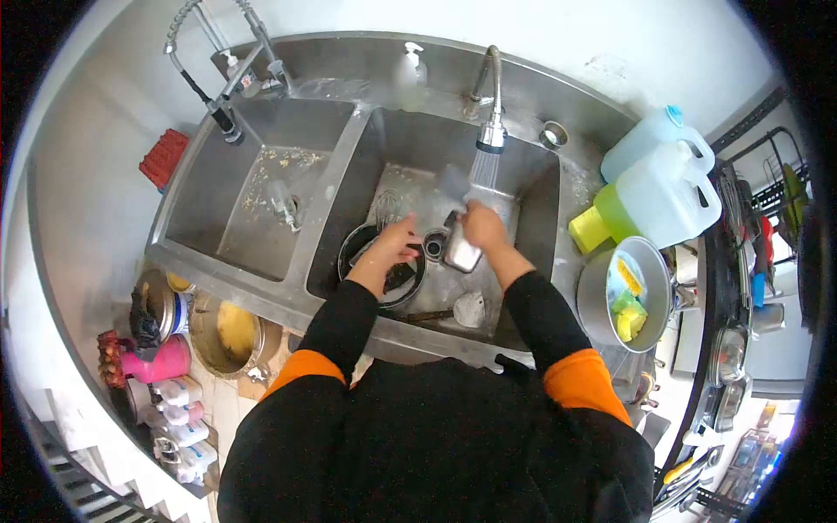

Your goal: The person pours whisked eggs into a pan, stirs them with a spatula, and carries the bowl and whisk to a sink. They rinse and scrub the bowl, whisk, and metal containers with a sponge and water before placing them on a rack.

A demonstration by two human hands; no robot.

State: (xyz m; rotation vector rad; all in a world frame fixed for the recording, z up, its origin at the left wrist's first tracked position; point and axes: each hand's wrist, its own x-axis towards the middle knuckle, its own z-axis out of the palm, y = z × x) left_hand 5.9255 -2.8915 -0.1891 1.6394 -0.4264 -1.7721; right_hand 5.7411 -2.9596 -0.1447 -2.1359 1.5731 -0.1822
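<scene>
My right hand (484, 227) is closed in the sink basin (536, 196), just below the running faucet (493, 132). A grey flat-bladed utensil (453, 183), smeared by motion, sticks up from its fingers. Under that hand lies a white rectangular container (462, 253). My left hand (398, 244) reaches over a round black pan (405, 301), fingers apart and pointing right. Dark pieces sit inside the pan. A wire whisk (388, 207) lies behind it. A round white-headed utensil with a dark handle (468, 309) rests on the basin floor nearer to me.
At left, a second basin (261, 200) holds food scraps and a clear cup. A pot (623, 327) with sponges stands on the right ledge, beside large plastic jugs (667, 192). A spray hose (228, 126) hangs at back left. Below left stands a large pot (209, 336).
</scene>
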